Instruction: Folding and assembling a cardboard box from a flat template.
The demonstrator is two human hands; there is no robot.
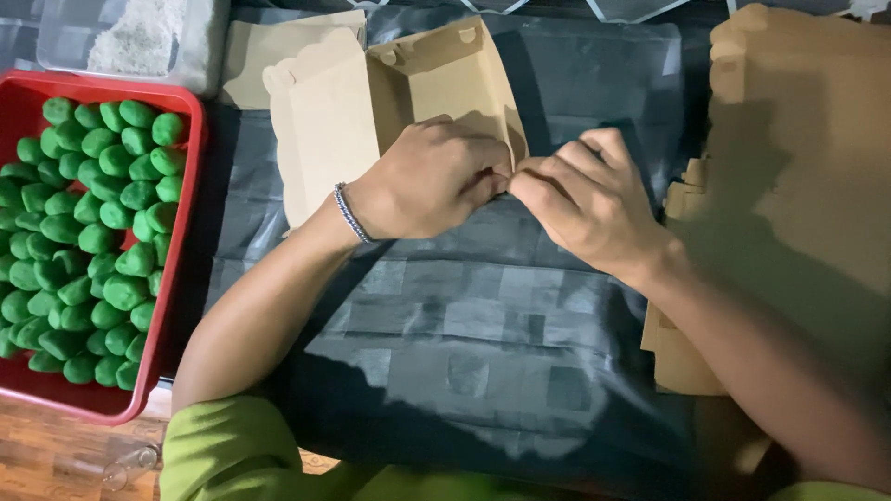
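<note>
A brown cardboard box blank (pixel 371 102), partly folded up, lies on a dark plastic sheet (pixel 483 325). My left hand (pixel 432 176), with a beaded bracelet at its wrist, grips the box's near right corner. My right hand (pixel 585 199) pinches the same corner from the right, fingertips touching the left hand's. The corner itself is hidden under my fingers. One side flap with a scalloped edge lies flat to the left; the back wall stands tilted up.
A red tray (pixel 176 278) at the left holds several green rounded pieces (pixel 93 213). A stack of flat brown box blanks (pixel 798 176) lies at the right. A clear plastic container (pixel 121 37) sits at the top left. Wooden floor (pixel 46 455) shows at the bottom left.
</note>
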